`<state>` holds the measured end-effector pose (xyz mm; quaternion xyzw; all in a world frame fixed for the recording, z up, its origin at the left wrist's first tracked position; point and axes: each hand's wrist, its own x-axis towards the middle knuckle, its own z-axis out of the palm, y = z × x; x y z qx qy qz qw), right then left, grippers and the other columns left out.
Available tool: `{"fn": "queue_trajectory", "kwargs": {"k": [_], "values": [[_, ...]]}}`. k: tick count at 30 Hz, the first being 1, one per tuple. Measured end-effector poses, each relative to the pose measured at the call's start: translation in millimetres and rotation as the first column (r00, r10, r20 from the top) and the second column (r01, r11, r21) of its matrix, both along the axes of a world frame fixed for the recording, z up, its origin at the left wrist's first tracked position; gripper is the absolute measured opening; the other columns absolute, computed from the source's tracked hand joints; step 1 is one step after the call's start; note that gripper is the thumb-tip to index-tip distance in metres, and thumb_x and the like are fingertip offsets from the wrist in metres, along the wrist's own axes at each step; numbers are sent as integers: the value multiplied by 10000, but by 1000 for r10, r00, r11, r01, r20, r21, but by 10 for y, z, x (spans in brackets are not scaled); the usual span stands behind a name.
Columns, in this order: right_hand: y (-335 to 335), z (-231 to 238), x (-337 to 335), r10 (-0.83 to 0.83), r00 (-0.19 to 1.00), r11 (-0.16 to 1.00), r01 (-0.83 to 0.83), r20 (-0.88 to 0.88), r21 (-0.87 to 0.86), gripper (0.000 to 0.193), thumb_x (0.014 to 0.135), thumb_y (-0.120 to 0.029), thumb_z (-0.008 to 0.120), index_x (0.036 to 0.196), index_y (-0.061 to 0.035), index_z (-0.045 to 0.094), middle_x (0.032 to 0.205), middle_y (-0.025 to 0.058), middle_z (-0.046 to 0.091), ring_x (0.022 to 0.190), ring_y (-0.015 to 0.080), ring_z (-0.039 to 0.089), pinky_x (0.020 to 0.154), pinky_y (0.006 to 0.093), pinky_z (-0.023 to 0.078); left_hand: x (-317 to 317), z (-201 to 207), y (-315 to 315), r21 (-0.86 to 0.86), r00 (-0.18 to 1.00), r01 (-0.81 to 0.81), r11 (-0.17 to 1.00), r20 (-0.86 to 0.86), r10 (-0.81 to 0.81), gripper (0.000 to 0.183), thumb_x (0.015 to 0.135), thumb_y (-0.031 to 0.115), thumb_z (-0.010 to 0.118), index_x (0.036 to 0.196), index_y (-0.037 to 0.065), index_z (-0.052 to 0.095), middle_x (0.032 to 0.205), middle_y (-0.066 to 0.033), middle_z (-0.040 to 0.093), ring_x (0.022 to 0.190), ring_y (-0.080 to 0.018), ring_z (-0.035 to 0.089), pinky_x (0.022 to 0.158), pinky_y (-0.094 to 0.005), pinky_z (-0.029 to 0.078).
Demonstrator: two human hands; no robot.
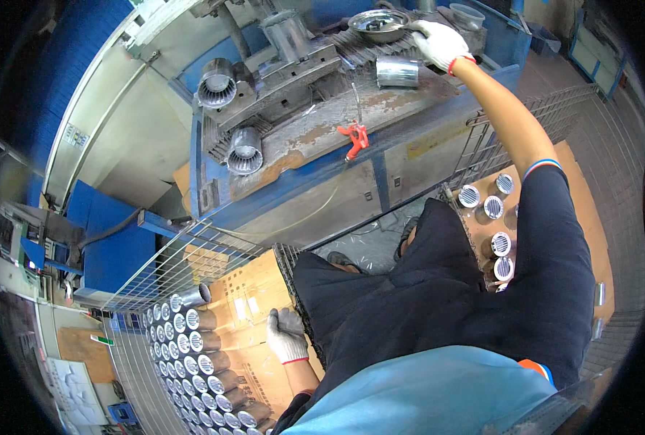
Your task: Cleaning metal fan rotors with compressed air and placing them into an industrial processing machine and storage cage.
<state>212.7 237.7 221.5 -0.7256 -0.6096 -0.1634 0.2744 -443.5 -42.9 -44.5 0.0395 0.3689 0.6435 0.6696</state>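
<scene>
gloved right hand at metal bowl, near silver cylinder on surface, gloved left hand above cardboard, can't tell whether either's fingers hold anything

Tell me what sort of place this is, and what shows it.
Probably a metalworking shop or factory floor: a worn, blue-framed machine carries shiny metal cylinders, rows of similar metal parts fill much of a cardboard-lined wire bin, and a red trigger-type air gun sits at the machine's front edge.
</scene>
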Motion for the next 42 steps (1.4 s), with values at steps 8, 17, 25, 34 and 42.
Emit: {"fn": "queue_trajectory", "kwargs": {"k": [8, 17, 25, 34, 42], "values": [[-94, 717, -788, 376, 901, 823, -217, -217, 525, 368, 965, -330, 702, 1188, -43, 756, 1157, 182, 768, 1082, 325, 737, 954, 399, 565, 195, 179, 70, 21, 999, 27, 999, -30, -26, 270, 1095, 248, 512, 851, 153, 446, 664, 22, 354, 569, -133, 364, 543, -316, 339], [578, 1096, -1575, 520, 825, 796, -373, -222, 477, 397, 981, -368, 657, 1203, -55, 756, 1172, 184, 761, 1131, 346, 718, 991, 411, 546, 320, 315, 147, -22, 992, -95, 995, -81, 93, 135, 1076, 250, 551, 1068, 124, 599, 767, -23, 537, 613, -170, 471, 570, -321, 420], [419, 1200, -958, 311, 920, 795, -114, -240, 595, 375, 968, -366, 656, 1156, -59, 760, 1120, 197, 768, 1090, 361, 728, 961, 408, 558, -12, -21, -10, -51, 997, -68, 996, -47, 65, 168, 1076, 271, 543, 1014, 117, 573, 691, 4, 413, 575, -139, 399, 525, -304, 365], [454, 763, -136, 59, 974, 909, 39, -221, 416, 351, 977, -353, 613, 1157, -79, 736, 1119, 218, 749, 1097, 405, 704, 955, 476, 548, 74, 126, 140, -110, 994, -101, 989, -63, 95, 324, 1086, 265, 527, 801, 148, 426, 653, 21, 342, 547, -135, 333, 518, -307, 285], [349, 127, 143, -128, 991, 987, 130, -24, 98, 400, 999, -348, 574, 1259, -56, 659, 1221, 239, 712, 1125, 411, 686, 980, 494, 532, 178, 230, 124, 18, 996, 38, 999, -85, -36, 298, 1081, 273, 552, 838, 132, 454, 677, 7, 385, 561, -134, 355, 524, -312, 303]]}}
